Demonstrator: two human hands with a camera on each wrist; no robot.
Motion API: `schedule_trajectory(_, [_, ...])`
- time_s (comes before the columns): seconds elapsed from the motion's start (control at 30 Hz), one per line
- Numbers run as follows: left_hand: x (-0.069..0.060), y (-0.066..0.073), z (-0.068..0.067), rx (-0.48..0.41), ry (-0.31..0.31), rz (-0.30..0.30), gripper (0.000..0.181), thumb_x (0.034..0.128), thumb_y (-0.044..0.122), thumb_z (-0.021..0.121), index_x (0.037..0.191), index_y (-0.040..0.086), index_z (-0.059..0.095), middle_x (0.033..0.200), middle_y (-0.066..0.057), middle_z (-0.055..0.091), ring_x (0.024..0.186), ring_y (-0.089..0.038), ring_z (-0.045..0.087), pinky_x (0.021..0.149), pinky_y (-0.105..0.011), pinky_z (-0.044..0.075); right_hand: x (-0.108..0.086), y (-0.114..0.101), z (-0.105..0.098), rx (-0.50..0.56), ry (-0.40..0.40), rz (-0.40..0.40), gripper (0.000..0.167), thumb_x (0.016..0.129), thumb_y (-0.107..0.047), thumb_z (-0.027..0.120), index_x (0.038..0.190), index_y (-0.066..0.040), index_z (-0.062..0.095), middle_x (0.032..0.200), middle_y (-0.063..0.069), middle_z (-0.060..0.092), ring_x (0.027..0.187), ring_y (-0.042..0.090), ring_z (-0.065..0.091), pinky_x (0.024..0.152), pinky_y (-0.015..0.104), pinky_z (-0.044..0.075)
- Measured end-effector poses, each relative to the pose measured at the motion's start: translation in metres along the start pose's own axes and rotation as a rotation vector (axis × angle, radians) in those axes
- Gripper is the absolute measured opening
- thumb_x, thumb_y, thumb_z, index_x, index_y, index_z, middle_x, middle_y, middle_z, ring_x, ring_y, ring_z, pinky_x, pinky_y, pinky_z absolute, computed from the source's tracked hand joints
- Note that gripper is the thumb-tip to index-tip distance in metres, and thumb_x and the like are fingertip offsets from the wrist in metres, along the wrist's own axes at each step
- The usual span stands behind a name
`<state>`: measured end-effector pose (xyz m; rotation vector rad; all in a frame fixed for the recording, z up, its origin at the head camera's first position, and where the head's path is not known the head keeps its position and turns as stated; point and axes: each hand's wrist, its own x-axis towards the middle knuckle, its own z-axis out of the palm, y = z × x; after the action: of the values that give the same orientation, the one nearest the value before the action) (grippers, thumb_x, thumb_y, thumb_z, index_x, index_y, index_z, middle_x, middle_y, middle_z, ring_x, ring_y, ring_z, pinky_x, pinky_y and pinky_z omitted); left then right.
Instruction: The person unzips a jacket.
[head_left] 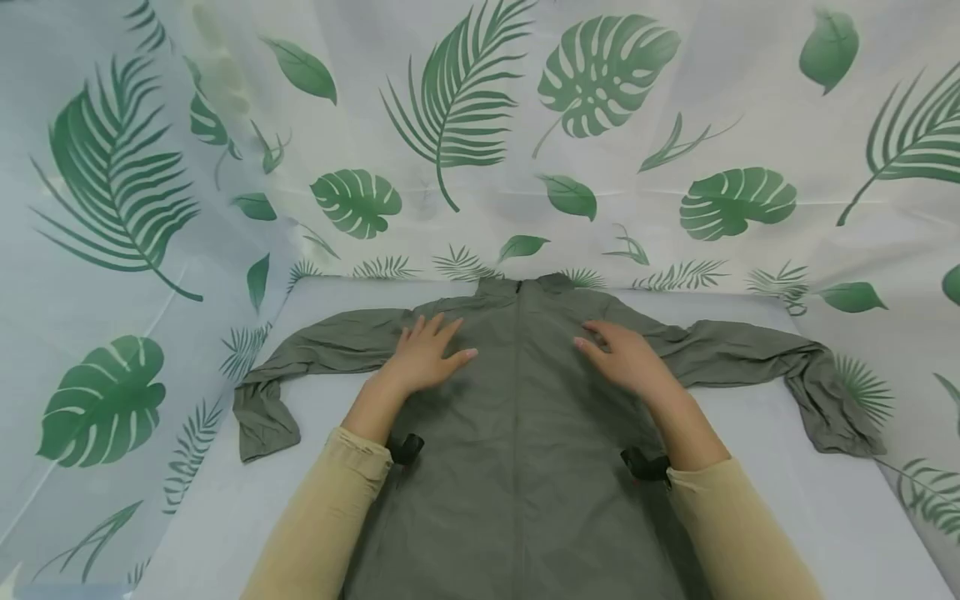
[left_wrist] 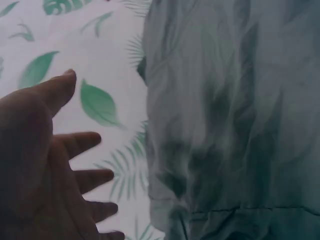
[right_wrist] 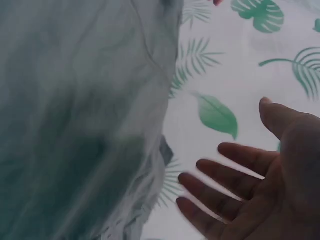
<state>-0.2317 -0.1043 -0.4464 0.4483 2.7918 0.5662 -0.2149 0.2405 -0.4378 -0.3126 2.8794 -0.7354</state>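
A grey-green zip-front jacket [head_left: 516, 433] lies spread out, its collar [head_left: 525, 285] at the far end and its sleeves reaching out to both sides. Over the left chest of the jacket is my left hand [head_left: 426, 357], fingers straight and spread, holding nothing. My right hand [head_left: 626, 354] is over the right chest, thumb apart and fingers slightly bent, also with nothing in it. Shadows fall on the cloth below both hands. In the left wrist view the jacket cloth [left_wrist: 225, 110] stands right of the hand [left_wrist: 50, 150]; the right wrist view has the cloth [right_wrist: 80, 100] left of the fingers.
The white table [head_left: 225, 533] shows on both sides of the jacket. A white sheet printed with green leaves [head_left: 480, 225] rises behind and at the sides. The left cuff [head_left: 268, 429] and right cuff [head_left: 847, 421] bend toward me. A black wrist device [head_left: 408, 450] sits on each wrist.
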Motion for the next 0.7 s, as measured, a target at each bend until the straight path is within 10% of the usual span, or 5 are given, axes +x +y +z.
schedule_trajectory(0.7, [0.107, -0.003, -0.001, -0.065, -0.037, 0.091, 0.059, 0.1055, 0.047, 0.041, 0.156, 0.016, 0.034, 0.164, -0.012, 0.024, 0.153, -0.038, 0.014, 0.129, -0.054, 0.015, 0.113, 0.006, -0.003, 0.126, -0.099, 0.029, 0.048, 0.103, -0.044, 0.05, 0.138, -0.012, 0.056, 0.129, 0.014, 0.061, 0.114, 0.032, 0.059, 0.094, 0.05, 0.053])
